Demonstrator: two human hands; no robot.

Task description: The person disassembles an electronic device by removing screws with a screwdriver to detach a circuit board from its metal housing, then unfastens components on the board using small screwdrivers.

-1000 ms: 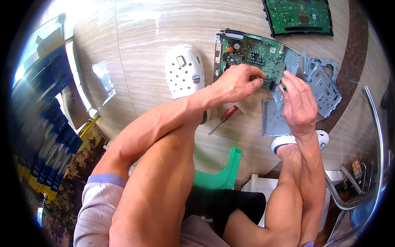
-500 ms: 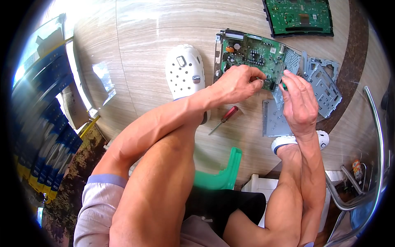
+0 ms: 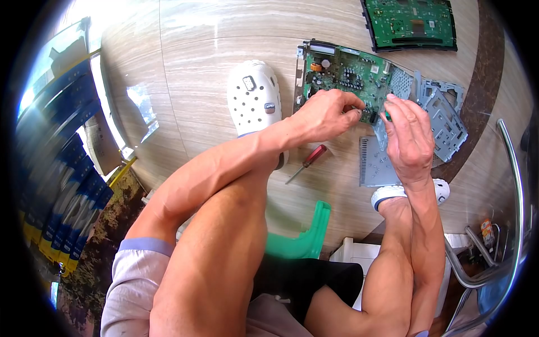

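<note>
A green circuit board (image 3: 342, 73) in a metal frame lies on the floor in front of me. My left hand (image 3: 331, 114) is at its lower edge, thumb and forefinger pinched; what they hold, if anything, is too small to make out. At the board's right corner, my right hand (image 3: 409, 132) has its fingers closed round a small green-handled tool (image 3: 387, 115), mostly hidden by the fingers. Grey metal plates (image 3: 443, 123) lie just beyond that hand. Below it a flat grey plate (image 3: 375, 163) carries several small pieces.
On the floor are a red-handled screwdriver (image 3: 314, 156) and another green board (image 3: 412, 25) at the top. My white clogs (image 3: 254, 98) flank the work. A green plastic stool (image 3: 303, 238) is under me. A chrome tube frame (image 3: 516, 185) stands at the right, blue packets (image 3: 62, 180) at the left.
</note>
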